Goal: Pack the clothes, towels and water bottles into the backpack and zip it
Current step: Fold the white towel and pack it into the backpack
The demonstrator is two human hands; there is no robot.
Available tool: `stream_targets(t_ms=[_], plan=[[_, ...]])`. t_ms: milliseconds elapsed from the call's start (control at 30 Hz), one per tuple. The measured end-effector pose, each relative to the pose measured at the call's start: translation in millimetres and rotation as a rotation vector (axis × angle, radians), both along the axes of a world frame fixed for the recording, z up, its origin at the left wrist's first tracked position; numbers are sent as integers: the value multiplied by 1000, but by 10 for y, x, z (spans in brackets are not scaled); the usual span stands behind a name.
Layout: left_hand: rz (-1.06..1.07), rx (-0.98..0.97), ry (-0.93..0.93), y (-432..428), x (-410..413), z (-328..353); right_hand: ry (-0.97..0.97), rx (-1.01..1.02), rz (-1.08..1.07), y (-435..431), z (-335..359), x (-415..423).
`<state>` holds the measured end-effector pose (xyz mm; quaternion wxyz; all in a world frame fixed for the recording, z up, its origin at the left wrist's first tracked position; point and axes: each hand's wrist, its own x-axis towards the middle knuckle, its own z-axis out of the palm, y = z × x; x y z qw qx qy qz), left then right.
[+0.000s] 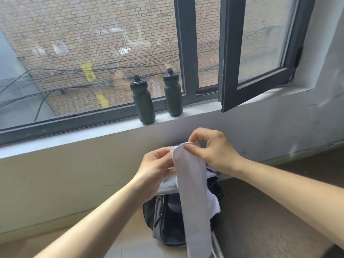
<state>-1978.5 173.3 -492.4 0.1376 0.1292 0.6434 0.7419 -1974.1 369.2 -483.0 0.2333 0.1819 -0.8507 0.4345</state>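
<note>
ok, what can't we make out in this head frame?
Head view, the only one:
- Inside of the backpack: hidden by the white towel and the left hand, so its contents are unknown.
- Lower end of the white towel: cut off by the bottom edge.
- Zip of the backpack: behind the towel, state unclear.
- The two green water bottles: opaque, fill level unknown.

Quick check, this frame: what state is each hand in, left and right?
Left hand: closed, pinching the top end of the white towel.
Right hand: closed, pinching the same end of the towel.
</note>
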Motion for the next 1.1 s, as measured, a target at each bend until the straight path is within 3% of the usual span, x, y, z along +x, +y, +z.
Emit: stream_targets(t_ms=[333,733,967,1100], plan=[[51,38,-22,22,20,42,-108,-12,-21,-1,-32,-26],[115,-60,134,-7,91,74,-110,30,-9,-18,-35,0],[125,-186,311,-9,106,99,-479,-83,396,9,93,95],[126,-221,351,1,151,151,-475,-53,375,77,126,112]])
